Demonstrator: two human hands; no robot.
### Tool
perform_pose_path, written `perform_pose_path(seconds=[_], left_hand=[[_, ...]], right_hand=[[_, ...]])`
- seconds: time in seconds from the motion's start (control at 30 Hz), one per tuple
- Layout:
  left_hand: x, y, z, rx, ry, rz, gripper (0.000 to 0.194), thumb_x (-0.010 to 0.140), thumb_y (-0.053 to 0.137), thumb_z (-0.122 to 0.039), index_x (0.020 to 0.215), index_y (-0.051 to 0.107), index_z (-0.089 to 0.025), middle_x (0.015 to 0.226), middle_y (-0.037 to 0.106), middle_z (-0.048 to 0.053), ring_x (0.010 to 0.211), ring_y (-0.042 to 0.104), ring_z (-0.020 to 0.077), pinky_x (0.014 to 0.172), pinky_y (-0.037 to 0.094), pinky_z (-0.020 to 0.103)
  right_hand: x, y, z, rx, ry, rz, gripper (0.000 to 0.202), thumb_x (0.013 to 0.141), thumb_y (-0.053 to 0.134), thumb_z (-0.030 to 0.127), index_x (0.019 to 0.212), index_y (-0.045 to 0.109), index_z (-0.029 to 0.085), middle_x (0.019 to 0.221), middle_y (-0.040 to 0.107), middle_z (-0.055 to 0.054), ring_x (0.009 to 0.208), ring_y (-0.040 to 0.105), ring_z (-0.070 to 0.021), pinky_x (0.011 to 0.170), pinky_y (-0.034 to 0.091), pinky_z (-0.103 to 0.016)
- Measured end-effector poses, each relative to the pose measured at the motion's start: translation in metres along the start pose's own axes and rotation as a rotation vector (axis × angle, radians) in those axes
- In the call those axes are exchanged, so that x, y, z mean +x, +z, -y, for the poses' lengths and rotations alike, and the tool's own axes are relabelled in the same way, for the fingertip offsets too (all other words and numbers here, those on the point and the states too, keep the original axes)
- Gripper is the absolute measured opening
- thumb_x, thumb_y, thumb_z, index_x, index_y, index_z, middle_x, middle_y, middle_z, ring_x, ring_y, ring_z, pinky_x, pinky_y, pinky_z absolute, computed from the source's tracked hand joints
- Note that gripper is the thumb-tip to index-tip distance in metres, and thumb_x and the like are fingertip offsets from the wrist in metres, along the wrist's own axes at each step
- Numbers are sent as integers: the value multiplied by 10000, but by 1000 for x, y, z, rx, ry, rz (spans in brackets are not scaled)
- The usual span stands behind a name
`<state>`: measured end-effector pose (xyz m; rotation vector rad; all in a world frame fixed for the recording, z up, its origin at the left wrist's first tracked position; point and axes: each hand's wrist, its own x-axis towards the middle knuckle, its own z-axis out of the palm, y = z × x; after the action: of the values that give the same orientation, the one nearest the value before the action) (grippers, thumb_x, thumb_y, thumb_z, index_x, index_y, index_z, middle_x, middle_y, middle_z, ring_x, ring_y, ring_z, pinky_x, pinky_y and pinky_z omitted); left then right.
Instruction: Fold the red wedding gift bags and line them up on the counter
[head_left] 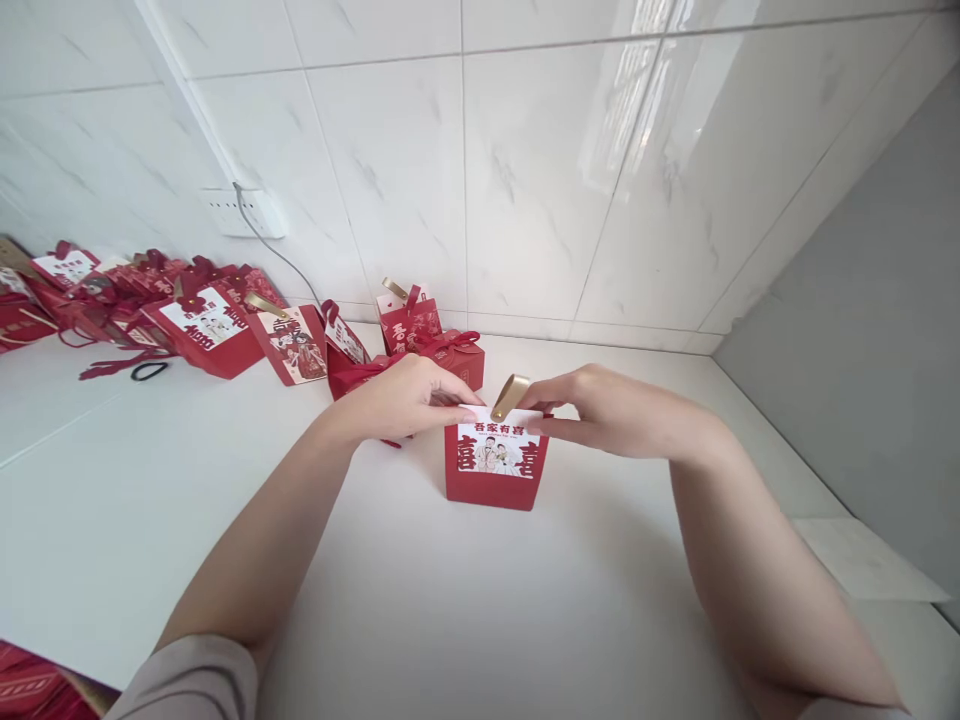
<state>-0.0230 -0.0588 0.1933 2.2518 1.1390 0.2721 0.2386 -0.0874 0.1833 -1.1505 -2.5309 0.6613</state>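
Observation:
A red gift box (492, 490) with a white printed front card stands upright on the white table, in front of me. Its card shows a drawn couple and red lettering. A gold strap loop (511, 396) rises from its top edge, fixed by a small stud. My left hand (409, 400) pinches the top left corner, thumb on the front and fingers behind. My right hand (592, 408) pinches the top right corner in the same way. The box's back and the fingertips behind it are hidden.
Several red gift boxes (450, 360) stand just behind my left hand. More boxes (206, 330) lie heaped along the tiled wall to the left. A black ring (150, 371) lies near them. A cable (274, 248) hangs from the wall socket (244, 213). Red items (37, 685) show at lower left.

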Motion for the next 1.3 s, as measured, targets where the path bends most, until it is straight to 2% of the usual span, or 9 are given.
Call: perform_pose_path(seconds=[0.07, 0.2, 0.47, 0.8, 0.93, 1.03, 1.13, 1.2, 1.3], left_hand=[[3, 2, 4, -21, 39, -96, 281, 818, 652, -405, 1033, 765, -263, 946, 767, 2, 715, 683, 140, 574, 522, 207], [12, 8, 14, -97, 105, -366, 229, 816, 674, -332, 999, 769, -234, 999, 767, 20, 921, 714, 190, 879, 574, 309], [16, 10, 16, 79, 94, -461, 183, 825, 663, -312, 953, 788, -271, 938, 779, -8, 855, 722, 200, 809, 576, 323], [4, 1, 3, 91, 12, -243, 205, 819, 659, -384, 948, 790, -292, 832, 775, -11, 636, 672, 164, 545, 501, 261], [7, 4, 6, 38, 67, -222, 200, 832, 650, -361, 955, 779, -270, 893, 771, -1, 748, 698, 175, 663, 551, 274], [14, 13, 14, 120, 91, -411, 222, 864, 606, -303, 1023, 750, -247, 1098, 734, 30, 989, 684, 216, 891, 542, 344], [22, 21, 20, 164, 5, -628, 347, 917, 521, -325, 1219, 655, -219, 1194, 685, 81, 1117, 634, 265, 1003, 480, 440], [25, 25, 21, -47, -33, -513, 468, 969, 399, -440, 1344, 554, -208, 1182, 686, 104, 1121, 638, 274, 976, 498, 453], [24, 26, 17, -354, 25, -153, 635, 949, 310, -613, 1422, 463, -218, 1314, 620, 122, 1194, 607, 284, 953, 519, 426]], right_hand=[[7, 7, -1, -4, -7, -57, 226, 925, 516, 327, 1027, 711, 273, 836, 734, -12, 650, 619, -162, 564, 425, -274], [21, 15, -8, -74, 48, -367, 208, 920, 497, 212, 980, 693, 249, 898, 735, -12, 713, 624, -159, 624, 429, -272], [26, 18, -12, -145, 114, -481, 184, 866, 569, 159, 853, 734, 239, 843, 747, -2, 695, 643, -158, 609, 432, -271], [19, 13, -17, 61, 113, -335, 150, 850, 603, 246, 821, 747, 273, 829, 758, 34, 707, 670, -141, 590, 449, -253], [18, 13, -14, 26, 123, -323, 142, 871, 585, 276, 848, 724, 263, 844, 748, 18, 717, 658, -146, 583, 435, -254], [14, 11, -6, -91, 212, -300, 245, 884, 577, 393, 747, 696, 229, 735, 717, -12, 639, 619, -161, 538, 393, -272], [7, 6, 6, -12, 153, -146, 370, 931, 492, 447, 734, 706, 219, 718, 709, -20, 645, 630, -167, 558, 415, -275], [2, 3, 12, 96, 42, -55, 344, 961, 442, 402, 895, 739, 241, 828, 738, -12, 726, 664, -168, 630, 462, -272], [-3, 0, 13, 87, -36, -34, 303, 945, 468, 316, 1149, 690, 294, 988, 748, -1, 819, 683, -180, 711, 493, -287]])
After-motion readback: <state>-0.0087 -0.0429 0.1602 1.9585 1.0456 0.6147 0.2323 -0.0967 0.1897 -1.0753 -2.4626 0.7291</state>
